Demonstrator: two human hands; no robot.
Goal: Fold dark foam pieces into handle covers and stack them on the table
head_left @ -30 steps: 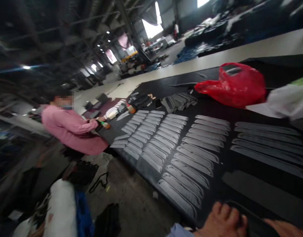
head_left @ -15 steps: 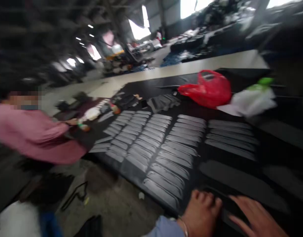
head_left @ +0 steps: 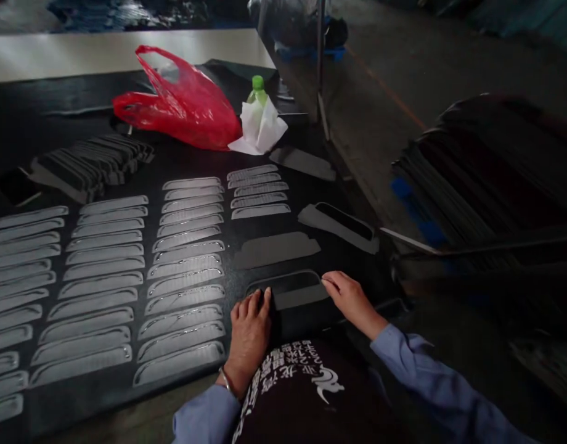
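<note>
Two hands on one thin panel at the near edge of the desk

The grey panel (head_left: 302, 296), with its dark, round-cornered upper part, lies flat on the black-covered desk (head_left: 191, 166), right in front of the person and between both hands. It looks light, thin and pliable, more likely to crease or slide than to break. The outer ends seem the best places to take hold, with a light pinch at a corner on one side and flat pressure on the other; pulling hard at one end could skew it.

The left hand (head_left: 250, 327) rests palm down at the panel's left end. Its fingers are slightly bent and lie nearly side by side, the foremost tips touching the panel; they press rather than grip. The right hand (head_left: 352, 299) is at the upper right corner, thumb and forefinger brought together and apparently pinching the edge, the other fingers curled in behind.

Just beyond lies a plain grey piece (head_left: 278, 248), apart from both hands, with a similar dark-inset piece (head_left: 321, 221) farther to the right. Columns of grey strips (head_left: 186, 308) fill the left side, and a red bag (head_left: 191, 111) sits toward the back.
</note>
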